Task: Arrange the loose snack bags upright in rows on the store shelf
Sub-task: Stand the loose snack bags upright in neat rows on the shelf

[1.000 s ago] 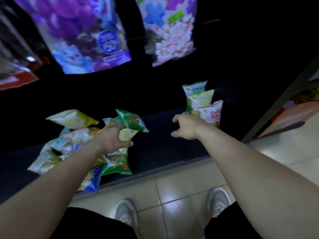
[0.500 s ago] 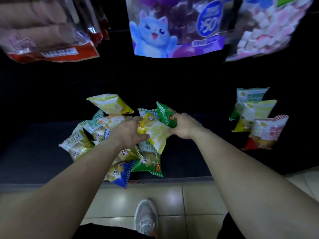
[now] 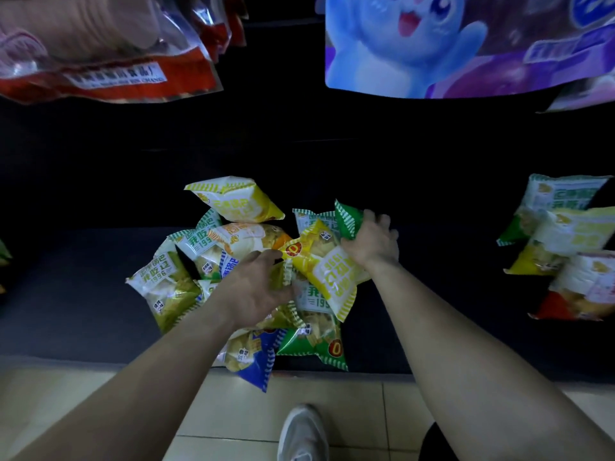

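- The right hand (image 3: 372,242) grips a yellow-and-white crinkled foil snack bag (image 3: 327,267) by its upper right side; half a second ago it only reached that bag, which now sits tilted above the heap
- The left hand (image 3: 256,287) lies with fingers spread and loose on the heap of loose snack bags (image 3: 206,261), holding nothing I can make out; before, it pinched the yellow bag's left corner
- The heap sits on the dark store shelf (image 3: 83,294), near its front edge
- 3 upright snack bags (image 3: 565,247) stand in a row far right, as before
- A white shoe (image 3: 303,434) rests on the pale tiled floor (image 3: 349,410)
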The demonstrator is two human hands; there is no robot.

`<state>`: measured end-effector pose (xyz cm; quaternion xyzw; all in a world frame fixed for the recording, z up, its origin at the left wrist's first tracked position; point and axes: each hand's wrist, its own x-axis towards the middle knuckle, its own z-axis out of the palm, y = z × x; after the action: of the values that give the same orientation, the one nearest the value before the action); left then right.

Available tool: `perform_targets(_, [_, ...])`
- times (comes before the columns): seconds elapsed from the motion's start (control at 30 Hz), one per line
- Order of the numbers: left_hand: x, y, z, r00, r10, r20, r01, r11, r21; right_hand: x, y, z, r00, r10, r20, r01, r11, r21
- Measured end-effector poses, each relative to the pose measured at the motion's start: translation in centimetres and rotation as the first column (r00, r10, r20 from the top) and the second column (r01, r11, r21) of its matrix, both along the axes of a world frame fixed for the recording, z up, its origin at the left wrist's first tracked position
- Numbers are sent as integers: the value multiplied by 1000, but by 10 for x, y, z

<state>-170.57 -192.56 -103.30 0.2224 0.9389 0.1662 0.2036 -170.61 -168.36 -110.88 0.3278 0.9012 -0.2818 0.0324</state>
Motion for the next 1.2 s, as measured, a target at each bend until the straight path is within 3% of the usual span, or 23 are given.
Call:
perform_targets(0.17, [-3,-2,2,999,29,14,-30,999,26,6,14,6,997,9,-82,-12,999,-32])
perform_targets(0.3, [0,5,8,1000,7,-3,-7,999,44,22,38,28,982,-38,-187,9,988,-153])
perform_targets(0.47, [6,23,24,1000,-23,-21,24,997,72,47,68,81,963,45,-264,-89,983,-159])
perform_targets(0.63, [25,51,57,995,-54,-79,70,972,223,101,88,142,938,175,-298,-227,962,-149])
perform_targets(0.8, [62,85,87,987,-125,-98,155,889,432,173,99,180,900,284,-330,-356,916,-183])
perform_targets(1.03, [115,135,111,936,-351,14,285,783,552,238,111,206,889,309,-337,-406,873,-269])
perform_targets(1.2, [132,160,113,903,-413,118,264,749,607,257,119,218,883,335,-328,-429,860,-276])
